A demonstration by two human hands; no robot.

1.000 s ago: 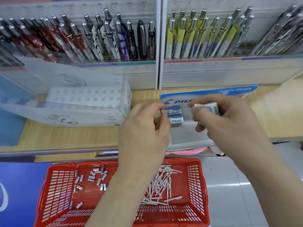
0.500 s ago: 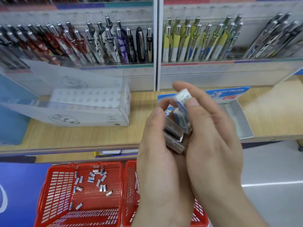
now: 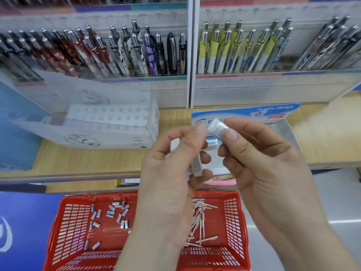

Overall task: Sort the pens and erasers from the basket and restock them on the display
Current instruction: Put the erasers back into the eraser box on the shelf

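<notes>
Above, pen display point(image 3: 136, 55): clipped pens stand upright behind clear plastic fronts, so the barrels show.
Basket point(image 3: 232, 218): red slotted plastic, below the wooden shelf point(image 3: 97, 159); small sleeved erasers point(image 3: 117, 212) lie on the left, thin pale pens point(image 3: 199, 222) on the right.
Eraser tray point(image 3: 254, 114): blue-and-white card box on the shelf, open for stock.
Left hand point(image 3: 175, 159): curled round a few boxy erasers point(image 3: 196, 165), probably as a ready supply.
Right hand point(image 3: 259, 159): pinches one white eraser point(image 3: 217, 126) over the tray, likely to place it.
</notes>
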